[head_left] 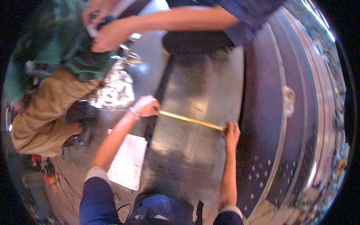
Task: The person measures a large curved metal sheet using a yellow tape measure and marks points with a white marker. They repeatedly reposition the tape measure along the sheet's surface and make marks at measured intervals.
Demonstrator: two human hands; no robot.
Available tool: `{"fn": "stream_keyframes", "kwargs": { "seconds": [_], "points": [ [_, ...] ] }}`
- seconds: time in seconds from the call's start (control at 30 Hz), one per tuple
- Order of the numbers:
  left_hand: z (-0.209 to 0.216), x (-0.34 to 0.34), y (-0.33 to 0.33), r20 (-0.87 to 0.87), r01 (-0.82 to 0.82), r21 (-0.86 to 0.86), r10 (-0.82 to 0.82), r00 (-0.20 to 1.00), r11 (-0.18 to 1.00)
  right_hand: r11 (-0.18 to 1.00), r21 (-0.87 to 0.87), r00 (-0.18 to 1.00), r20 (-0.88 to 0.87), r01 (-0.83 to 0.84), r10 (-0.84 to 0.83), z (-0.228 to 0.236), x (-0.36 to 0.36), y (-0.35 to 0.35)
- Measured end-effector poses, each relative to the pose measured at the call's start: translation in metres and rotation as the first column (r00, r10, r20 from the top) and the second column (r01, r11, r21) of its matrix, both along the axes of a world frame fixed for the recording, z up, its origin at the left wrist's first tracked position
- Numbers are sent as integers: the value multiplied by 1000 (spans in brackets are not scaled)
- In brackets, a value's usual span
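Note:
A yellow tape measure (191, 120) is stretched across a grey metal sheet (180, 146), slanting slightly down from left to right. My left hand (147, 106), with a bracelet at the wrist, pinches its left end near the sheet's left edge. At the sheet's right side my right hand (231, 133) is closed around the other end. Whether a tape case sits inside either hand is hidden by the fingers. Printed white papers (127, 161) lie below my left forearm, left of the sheet.
At the left is a person in a green top and tan trousers (56, 105). Another person's bare forearm (180, 18) reaches across the top. Crumpled silver foil-like material (116, 84) lies between. Long dark panels (262, 123) run along the right, with small pale squares (258, 168).

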State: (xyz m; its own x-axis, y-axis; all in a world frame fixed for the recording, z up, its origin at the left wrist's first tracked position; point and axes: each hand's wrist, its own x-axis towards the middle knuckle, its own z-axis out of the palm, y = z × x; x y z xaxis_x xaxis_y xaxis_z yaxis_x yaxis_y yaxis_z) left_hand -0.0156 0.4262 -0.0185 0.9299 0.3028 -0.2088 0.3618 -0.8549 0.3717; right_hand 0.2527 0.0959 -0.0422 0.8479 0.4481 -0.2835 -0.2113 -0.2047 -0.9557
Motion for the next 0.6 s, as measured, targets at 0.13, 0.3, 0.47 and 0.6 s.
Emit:
{"fn": "stream_keyframes", "kwargs": {
  "seconds": [0.13, 0.3, 0.47, 0.6],
  "points": [
    [-6, -6, 3, 57, 10, 23, -11, 998, 1000, 982, -8, 969, 159, -191, 189, -11, 14, 10],
    [-10, 0, 5, 58, 42, -2, -41, 997, 999, 993, 28, 988, 107, -113, 109, -6, 17, 7],
    [4, 0, 0, 4, 9, -3, -9, 1000, 1000, 994, 34, 994, 28, -106, 105, -13, 18, 3],
    [7, 8, 0, 1, 24, -9, -24, 1000, 1000, 983, -2, 980, 84, -182, 182, -16, 10, 13]
  ]
}}
